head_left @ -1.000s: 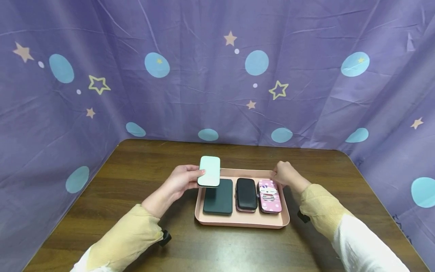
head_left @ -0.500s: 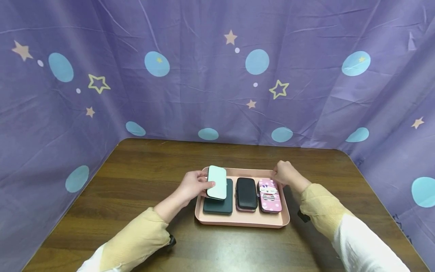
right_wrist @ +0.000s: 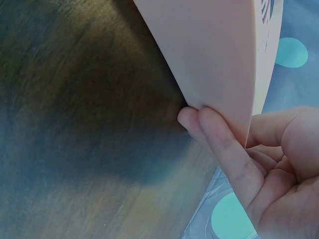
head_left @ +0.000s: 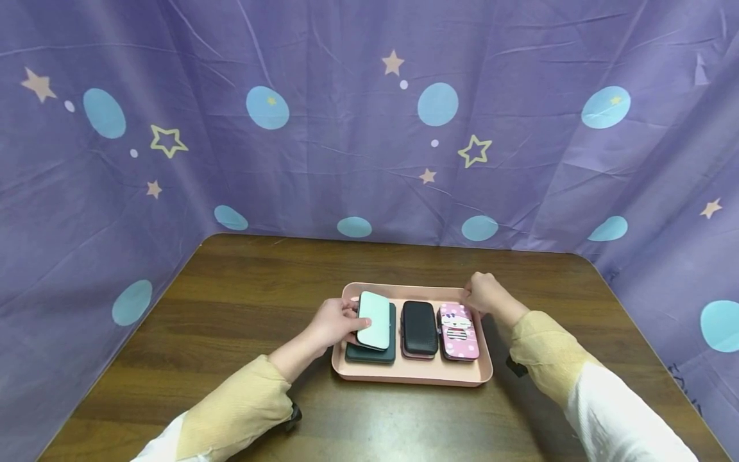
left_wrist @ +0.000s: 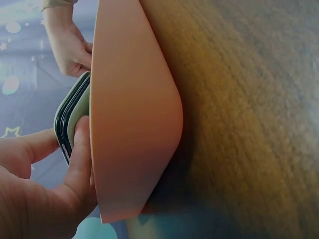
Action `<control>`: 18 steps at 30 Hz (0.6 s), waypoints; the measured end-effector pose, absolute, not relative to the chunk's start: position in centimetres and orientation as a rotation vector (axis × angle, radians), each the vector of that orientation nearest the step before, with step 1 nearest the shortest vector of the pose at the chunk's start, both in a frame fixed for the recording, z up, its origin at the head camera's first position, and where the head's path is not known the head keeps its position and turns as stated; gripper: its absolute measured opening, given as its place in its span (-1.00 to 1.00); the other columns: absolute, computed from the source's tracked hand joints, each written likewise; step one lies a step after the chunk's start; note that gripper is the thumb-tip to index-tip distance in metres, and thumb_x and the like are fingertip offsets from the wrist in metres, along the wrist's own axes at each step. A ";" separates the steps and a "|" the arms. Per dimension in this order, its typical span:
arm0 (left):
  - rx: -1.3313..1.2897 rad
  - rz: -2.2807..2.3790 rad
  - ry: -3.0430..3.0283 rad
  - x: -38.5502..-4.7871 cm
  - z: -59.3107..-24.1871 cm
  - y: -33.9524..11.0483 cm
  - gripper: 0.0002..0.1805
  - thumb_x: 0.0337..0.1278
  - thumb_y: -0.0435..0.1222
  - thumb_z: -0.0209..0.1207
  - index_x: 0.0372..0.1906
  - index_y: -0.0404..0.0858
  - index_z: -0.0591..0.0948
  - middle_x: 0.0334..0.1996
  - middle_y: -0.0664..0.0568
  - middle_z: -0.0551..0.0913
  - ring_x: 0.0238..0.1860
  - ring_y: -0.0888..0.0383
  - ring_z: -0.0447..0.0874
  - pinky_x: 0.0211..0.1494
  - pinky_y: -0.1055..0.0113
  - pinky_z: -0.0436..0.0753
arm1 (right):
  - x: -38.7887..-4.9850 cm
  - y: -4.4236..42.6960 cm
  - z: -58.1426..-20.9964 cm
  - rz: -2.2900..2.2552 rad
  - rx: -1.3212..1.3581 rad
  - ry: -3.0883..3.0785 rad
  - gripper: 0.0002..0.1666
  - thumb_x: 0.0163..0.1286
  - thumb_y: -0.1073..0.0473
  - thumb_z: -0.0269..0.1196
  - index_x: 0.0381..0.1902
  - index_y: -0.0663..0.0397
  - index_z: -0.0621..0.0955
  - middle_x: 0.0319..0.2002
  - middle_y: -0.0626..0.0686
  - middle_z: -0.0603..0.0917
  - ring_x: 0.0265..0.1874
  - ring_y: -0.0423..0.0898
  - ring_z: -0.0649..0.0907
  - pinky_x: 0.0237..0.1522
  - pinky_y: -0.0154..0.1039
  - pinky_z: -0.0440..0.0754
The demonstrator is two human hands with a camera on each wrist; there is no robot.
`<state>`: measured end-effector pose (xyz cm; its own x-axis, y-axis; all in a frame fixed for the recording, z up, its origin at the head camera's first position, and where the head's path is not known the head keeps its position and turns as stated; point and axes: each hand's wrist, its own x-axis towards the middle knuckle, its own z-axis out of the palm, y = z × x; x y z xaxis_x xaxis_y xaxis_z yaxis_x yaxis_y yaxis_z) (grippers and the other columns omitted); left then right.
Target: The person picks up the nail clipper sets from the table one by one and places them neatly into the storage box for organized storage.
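In the head view my left hand [head_left: 333, 326] pinches a mint-green case [head_left: 375, 319], thumb on its top and fingers along its left edge. The case slants over a dark green case [head_left: 372, 355] in the left part of a pink tray [head_left: 411, 376]; whether the two touch, I cannot tell. A dark edge band shows on the mint-green case [left_wrist: 62, 117] in the left wrist view. My right hand [head_left: 487, 297] grips the tray's rim at the far right corner. Fingers against the wall's outside and the thumb inside appear in the right wrist view.
Mid-tray lies a black case [head_left: 419, 328] on top of something pinkish. To its right is a pink case [head_left: 459, 333] with a cartoon animal. The tray stands on a brown wooden table [head_left: 381, 420], with a purple starry curtain [head_left: 358, 160] behind.
My left hand has carried the mint-green case right and nearer to me, from the tray's far left corner down over the dark green case. My right hand stays on the rim.
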<state>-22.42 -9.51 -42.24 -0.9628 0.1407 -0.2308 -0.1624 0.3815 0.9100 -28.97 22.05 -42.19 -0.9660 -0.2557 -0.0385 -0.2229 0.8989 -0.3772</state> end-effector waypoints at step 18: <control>0.112 1.384 2.538 -22.4 -42.0 -9.4 -0.50 -0.05 -0.36 0.35 0.00 -0.53 0.49 -0.54 -0.06 0.66 -0.73 0.13 0.62 -0.58 0.24 0.65 | -28.8 21.9 -41.9 -0.563 -0.376 2.972 -0.70 0.24 0.30 0.08 -0.58 0.20 0.70 -0.76 0.00 0.62 -0.85 -0.21 0.57 -0.69 -0.36 0.55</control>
<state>-22.43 -9.39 -42.01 -0.9663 0.1847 -0.1790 -0.0504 0.5463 0.8360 -28.77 21.89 -41.95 -0.9653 -0.2570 -0.0456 -0.2224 0.9015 -0.3712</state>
